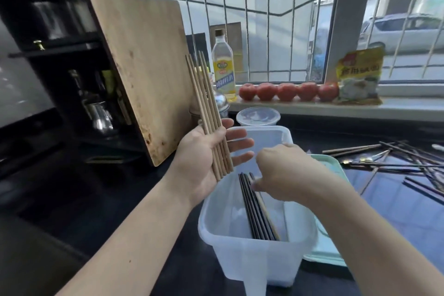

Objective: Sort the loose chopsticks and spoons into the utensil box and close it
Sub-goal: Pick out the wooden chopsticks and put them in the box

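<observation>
Right hand fingertips: curled under the palm over the utensil box, so any grip on the dark chopsticks cannot be confirmed.
Dark chopsticks, upper ends: hidden behind the right hand.
Loose utensil pile: cut off at the right edge; spoons too blurred to count.
Green lid: largely covered by the right forearm.
Seasoning packet print: illegible.

Dark countertop: utensil box, loose chopsticks, possibly spoons, lidded tub.
</observation>
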The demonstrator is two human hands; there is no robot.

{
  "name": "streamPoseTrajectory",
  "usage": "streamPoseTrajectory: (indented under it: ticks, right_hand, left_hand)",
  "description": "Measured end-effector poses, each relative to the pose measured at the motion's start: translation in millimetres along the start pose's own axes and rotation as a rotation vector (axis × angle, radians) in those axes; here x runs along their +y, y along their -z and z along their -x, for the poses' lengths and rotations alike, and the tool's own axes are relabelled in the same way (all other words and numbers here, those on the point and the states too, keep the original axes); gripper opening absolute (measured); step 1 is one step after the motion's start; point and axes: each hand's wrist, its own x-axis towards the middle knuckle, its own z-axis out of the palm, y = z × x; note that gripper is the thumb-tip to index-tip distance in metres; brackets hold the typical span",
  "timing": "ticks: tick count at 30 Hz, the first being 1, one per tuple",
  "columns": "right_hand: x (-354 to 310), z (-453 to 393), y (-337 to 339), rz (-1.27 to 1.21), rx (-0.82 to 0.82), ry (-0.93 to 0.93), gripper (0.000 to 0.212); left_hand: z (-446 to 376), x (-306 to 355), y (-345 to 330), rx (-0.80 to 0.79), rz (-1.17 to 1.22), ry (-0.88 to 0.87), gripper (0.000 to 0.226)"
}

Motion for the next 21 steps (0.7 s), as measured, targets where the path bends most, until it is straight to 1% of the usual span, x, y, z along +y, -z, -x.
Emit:
streamPoseTrajectory:
  ticks: [1, 2, 3, 5, 6, 7, 9, 11, 14, 16, 18, 19, 20, 21]
  right_hand:
    - [3.1, -0.1, 1.4, -0.025, 0.007, -0.005, 0.031]
    - [7.3, -1.7, 2.8, -0.075, 0.049, -0.021, 0.028]
    - [11.7, -3.4, 4.8, -0.155, 0.126, -0.036, 0.026]
    - [20.0, -7.5, 9.1, -0.41, 0.324, -0.044, 0.024]
    - [22.3, -9.6, 11.4, -0.577, 0.397, -0.035, 0.025]
    - [23.3, -11.8, 12.8, -0.757, 0.427, -0.014, 0.026]
    - [19.5, -12.9, 14.6, -1.064, 0.373, 0.053, 0.021]
    - [14.1, -13.0, 12.9, -1.222, 0.319, 0.106, 0.019]
    - [11.5, -12.3, 12.1, -1.275, 0.34, 0.109, 0.019]
    - [15.6, -12.3, 14.6, -1.309, 0.432, 0.063, 0.017]
    - [24.5, -13.9, 17.7, -1.362, 0.575, -0.022, 0.018]
    - [29.7, -14.9, 18.6, -1.336, 0.64, -0.073, 0.019]
    - [34.1, -16.6, 18.5, -1.263, 0.679, -0.119, 0.02]
    - [37.2, -17.5, 17.3, -1.163, 0.685, -0.15, 0.019]
  left_hand:
    - [0.6, 0.5, -0.3, -0.01, -0.016, 0.003, 0.028]
    - [1.3, 1.1, -0.7, -0.019, -0.024, 0.007, 0.028]
    - [2.0, 1.9, -0.9, -0.03, -0.027, 0.01, 0.027]
    - [4.1, 3.1, -1.3, -0.066, -0.041, 0.015, 0.026]
    - [5.5, 3.8, -1.4, -0.092, -0.061, 0.02, 0.027]
    - [6.8, 4.6, -1.6, -0.125, -0.089, 0.027, 0.027]
    - [9.1, 6.1, -1.7, -0.194, -0.143, 0.041, 0.028]
    - [10.4, 6.7, -2.0, -0.249, -0.199, 0.049, 0.029]
    - [10.8, 6.1, -2.6, -0.297, -0.288, 0.059, 0.027]
    - [10.1, 5.7, -2.5, -0.291, -0.303, 0.071, 0.027]
    - [8.9, 4.2, -3.9, -0.235, -0.285, 0.071, 0.026]
    - [8.0, 2.8, -4.9, -0.189, -0.274, 0.059, 0.024]
    - [7.0, 1.1, -5.7, -0.135, -0.269, 0.04, 0.022]
    - [5.9, -0.8, -5.9, -0.079, -0.271, 0.018, 0.019]
